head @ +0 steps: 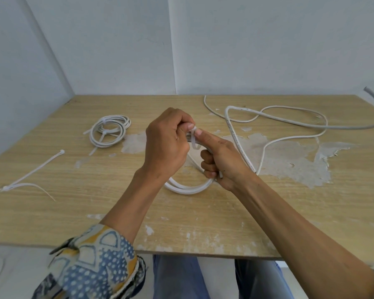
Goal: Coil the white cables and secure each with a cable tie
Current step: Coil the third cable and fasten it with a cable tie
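Head view: both hands grip coiled cable [188, 187]; left hand [166, 143], right hand [221, 162] pinch cable tie [194, 138]; cable print unreadable.

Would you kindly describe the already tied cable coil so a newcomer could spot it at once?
Start at the wooden table and look toward its far left part, left of the left hand. There lies the finished coil; unlike the loose cable sprawled far right, it is wound into neat rings and tied.

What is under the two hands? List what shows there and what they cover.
Under the left hand and right hand, loops of the white cable coil curve over the table. The coil's upper part and the cable tie's wrap are covered.
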